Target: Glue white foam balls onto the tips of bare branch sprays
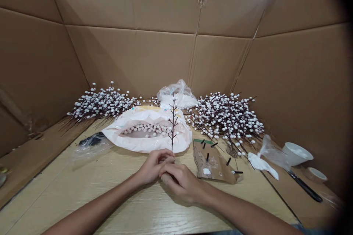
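A bare dark-brown artificial twig (173, 126) with short side branches stands upright in front of me. Its lower stem is pinched in the fingers of my left hand (154, 165). My right hand (183, 183) is closed right against the left fingertips. What its fingers hold is hidden, as is the twig's bottom end. Just behind the twig lies an open white plastic bag (129, 147) with white foam berries (149, 129) inside. A torn cardboard piece (217, 170) rests to the right of my hands, with several short black sticks and a white blob (206, 171) on it.
White-berried twigs are heaped at the back left (102, 102) and back right (226, 114). Between them sits a clear bag of white beads (178, 97). At right are a white glue-like bag (261, 163), white cup (298, 154), black-handled tool (306, 187) and tape roll (317, 174). Cardboard walls (160, 58) enclose the table.
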